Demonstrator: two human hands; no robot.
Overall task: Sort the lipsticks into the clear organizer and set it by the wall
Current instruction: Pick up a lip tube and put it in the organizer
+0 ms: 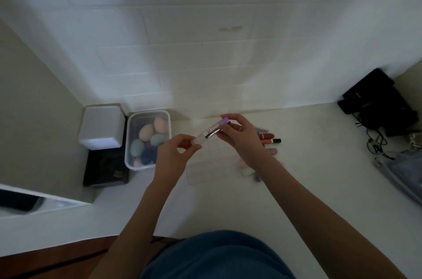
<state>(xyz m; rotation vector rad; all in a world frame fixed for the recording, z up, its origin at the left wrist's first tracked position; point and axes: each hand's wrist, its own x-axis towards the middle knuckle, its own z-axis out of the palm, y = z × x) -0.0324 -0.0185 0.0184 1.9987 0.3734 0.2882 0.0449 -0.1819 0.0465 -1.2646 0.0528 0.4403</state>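
Both hands hold one slim lipstick tube [209, 133] with a clear body and a purple end, tilted above the counter. My left hand [173, 155] pinches its lower clear end; my right hand [242, 139] grips the purple upper end. Under the hands lies the clear organizer [205, 171], faint against the white counter. Several more lipsticks lie to the right: a red one [267, 135], a thin pink one with a black tip [272, 141], a mauve one [272, 151], and pale ones [247, 172] partly hidden by my right wrist.
A clear tub of makeup sponges [148, 139] stands left by the tiled wall, beside a white box [101, 126] on a black case [105, 171]. A black bag with cords [379, 105] and a grey pouch [402, 171] sit at the right.
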